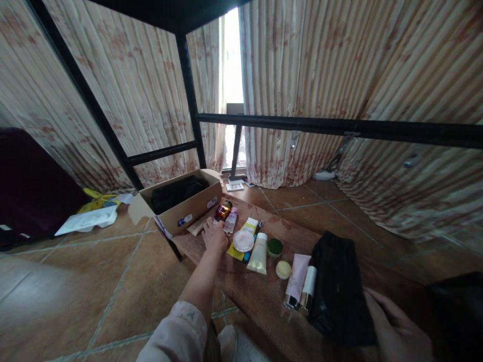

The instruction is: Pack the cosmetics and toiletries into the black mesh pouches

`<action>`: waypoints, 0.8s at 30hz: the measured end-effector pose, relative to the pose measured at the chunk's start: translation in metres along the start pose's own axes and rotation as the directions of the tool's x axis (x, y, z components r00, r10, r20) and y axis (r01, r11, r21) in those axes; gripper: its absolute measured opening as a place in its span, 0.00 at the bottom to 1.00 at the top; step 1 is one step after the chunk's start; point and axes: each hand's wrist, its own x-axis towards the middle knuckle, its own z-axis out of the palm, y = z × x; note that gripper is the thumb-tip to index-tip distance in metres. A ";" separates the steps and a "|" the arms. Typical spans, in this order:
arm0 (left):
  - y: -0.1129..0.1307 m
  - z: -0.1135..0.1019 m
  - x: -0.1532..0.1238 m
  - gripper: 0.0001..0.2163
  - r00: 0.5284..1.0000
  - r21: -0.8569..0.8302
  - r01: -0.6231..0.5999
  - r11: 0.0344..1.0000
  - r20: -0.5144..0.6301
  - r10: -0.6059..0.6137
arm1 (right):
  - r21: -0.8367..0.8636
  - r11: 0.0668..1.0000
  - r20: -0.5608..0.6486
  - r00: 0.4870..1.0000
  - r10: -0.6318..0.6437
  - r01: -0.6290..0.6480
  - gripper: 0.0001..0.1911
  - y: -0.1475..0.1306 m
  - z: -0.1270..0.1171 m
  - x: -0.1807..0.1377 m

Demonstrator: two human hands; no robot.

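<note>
My left hand [214,234] reaches down among cosmetics on a low brown table [234,286]. Its fingers are curled round something small that I cannot make out. Close by lie a tan tube [196,227], a red bottle with a gold sheen [223,210] and a pink tube [231,221]. At the table's right end my right hand [396,327] grips the side of a black pouch [334,289]; its fingertips are partly hidden. Left of the pouch are a pink tube with a silver cap [298,279] and a white-capped stick [308,286].
An open cardboard box [194,216] holding something black [179,193] stands at the table's far left. Mid-table are a cream tube [258,255], a round white compact [243,241], a green-lidded jar [275,246] and a yellowish jar [284,269]. Black frame bars [294,121] cross behind.
</note>
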 end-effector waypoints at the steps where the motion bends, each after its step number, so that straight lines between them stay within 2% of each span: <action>1: -0.001 0.000 0.001 0.13 1.000 -0.007 -0.005 1.000 -0.006 0.005 | -0.019 1.000 0.003 1.000 -0.002 0.002 0.25 0.002 0.000 0.001; 5: -0.006 0.001 0.006 0.14 0.998 -0.108 -0.017 0.994 -0.060 0.010 | -0.057 0.998 0.022 1.000 0.002 -0.001 0.26 0.006 -0.001 0.004; 9: -0.010 0.000 0.019 0.13 0.986 -0.294 0.050 0.955 -0.140 -0.095 | 0.000 0.999 0.027 0.999 0.034 -0.034 0.26 0.006 0.000 0.001; 13: -0.014 0.005 0.029 0.13 0.964 -0.370 0.093 0.924 -0.200 -0.177 | 0.008 1.000 0.055 0.998 0.023 -0.023 0.26 0.008 0.001 0.001; 19: -0.020 0.014 0.032 0.16 0.962 -0.423 0.135 0.896 -0.159 -0.220 | -0.017 1.000 0.035 0.999 0.002 -0.002 0.26 0.011 0.000 0.004; 24: -0.017 0.010 0.031 0.17 0.960 -0.421 0.162 0.893 -0.140 -0.241 | 0.016 0.999 0.018 0.999 -0.047 0.047 0.25 0.015 0.001 0.007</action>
